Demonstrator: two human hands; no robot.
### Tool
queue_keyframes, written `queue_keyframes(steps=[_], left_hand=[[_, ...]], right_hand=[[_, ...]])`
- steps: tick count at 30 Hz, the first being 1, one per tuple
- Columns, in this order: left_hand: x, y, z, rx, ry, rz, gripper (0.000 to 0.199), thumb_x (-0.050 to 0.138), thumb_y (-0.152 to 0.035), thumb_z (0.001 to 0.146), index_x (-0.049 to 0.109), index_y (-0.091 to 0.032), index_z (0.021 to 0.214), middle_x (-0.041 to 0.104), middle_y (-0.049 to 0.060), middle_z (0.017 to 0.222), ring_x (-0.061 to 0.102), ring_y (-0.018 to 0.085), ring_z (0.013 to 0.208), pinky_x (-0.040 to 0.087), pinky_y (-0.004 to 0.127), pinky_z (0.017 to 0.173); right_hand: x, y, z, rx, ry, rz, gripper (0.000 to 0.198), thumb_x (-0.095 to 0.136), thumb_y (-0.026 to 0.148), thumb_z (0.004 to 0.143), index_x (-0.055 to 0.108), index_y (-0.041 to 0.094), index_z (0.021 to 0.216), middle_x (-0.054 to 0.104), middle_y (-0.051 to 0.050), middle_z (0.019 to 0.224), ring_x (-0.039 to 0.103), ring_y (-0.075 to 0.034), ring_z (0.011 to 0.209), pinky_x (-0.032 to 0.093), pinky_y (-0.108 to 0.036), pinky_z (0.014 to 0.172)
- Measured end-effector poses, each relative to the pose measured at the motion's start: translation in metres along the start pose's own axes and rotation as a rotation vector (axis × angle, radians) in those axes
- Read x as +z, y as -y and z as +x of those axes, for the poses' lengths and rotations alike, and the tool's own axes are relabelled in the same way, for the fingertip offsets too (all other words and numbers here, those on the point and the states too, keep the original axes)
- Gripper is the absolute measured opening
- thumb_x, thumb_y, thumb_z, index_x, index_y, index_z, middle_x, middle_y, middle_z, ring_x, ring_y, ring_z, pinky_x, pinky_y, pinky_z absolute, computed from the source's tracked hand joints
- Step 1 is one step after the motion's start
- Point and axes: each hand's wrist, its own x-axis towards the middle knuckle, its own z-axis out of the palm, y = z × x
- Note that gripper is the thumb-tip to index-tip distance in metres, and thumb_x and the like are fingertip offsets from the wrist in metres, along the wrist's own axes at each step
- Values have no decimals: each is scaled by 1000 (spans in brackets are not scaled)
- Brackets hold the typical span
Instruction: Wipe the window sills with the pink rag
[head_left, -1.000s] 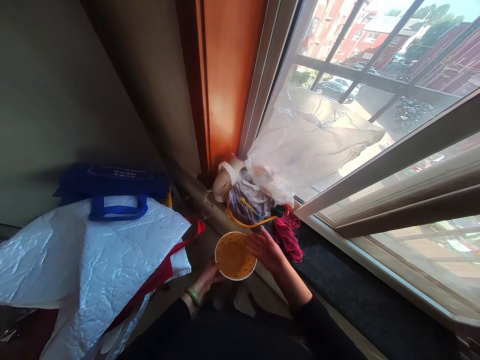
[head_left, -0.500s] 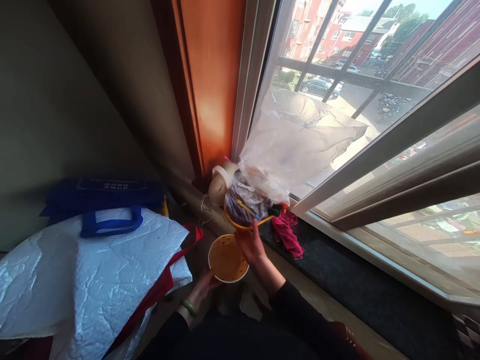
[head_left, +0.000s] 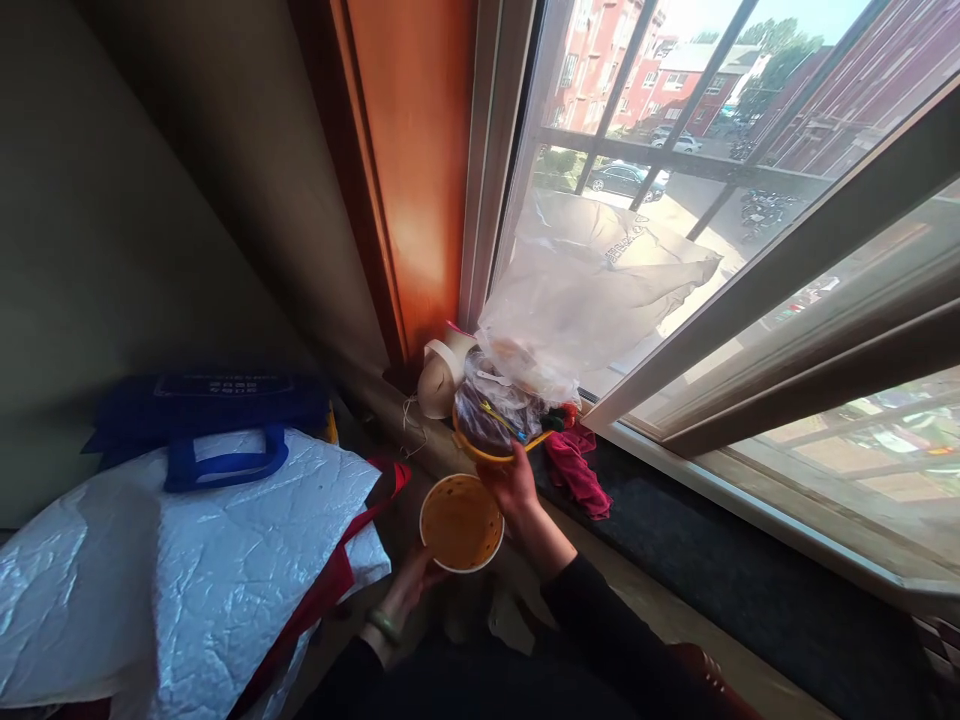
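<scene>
My left hand [head_left: 417,582] is closed on the near left rim of a round tub [head_left: 461,528], orange-yellow inside with a white rim and small dark marks below it. Its mouth faces up toward me, and nothing shows inside. Beyond it, my right hand [head_left: 519,492] grips the near edge of a yellow-rimmed basket [head_left: 480,453], thumb on top and the other fingers mostly hidden beneath. This basket sits at the sill corner, filled with crumpled clear plastic bags [head_left: 491,395]. A thin yellow and blue stick [head_left: 501,420] lies across the bags.
Left of the basket is a beige rounded object [head_left: 437,385] with a white band. A dark red cloth [head_left: 577,475] hangs on the dark stone sill [head_left: 697,570]. Silver insulated bags [head_left: 247,560] with a blue handle fill the left. A barred window [head_left: 637,180] rises behind.
My view has shifted slightly, so the scene sits a little differently. The tub has tilted a little in my left hand. My right hand keeps its grip on the basket edge.
</scene>
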Motion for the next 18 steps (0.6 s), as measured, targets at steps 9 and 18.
queue_keyframes(steps=[9,18], left_hand=[[4,-20,-2,12,-18,-15,35,63,-8,92,63,-16,126,74,16,118,72,28,116,63,28,78],[10,-38,4,44,-29,-52,35,66,-7,90,64,-18,123,69,15,133,70,30,120,64,35,88]], right_hand=[[-28,28,-13,80,91,-151,19,66,39,85,69,22,92,75,-3,79,74,-25,83,63,-42,81],[-38,52,-19,60,182,-230,15,68,34,84,70,25,95,77,-1,82,76,-25,89,61,-42,90]])
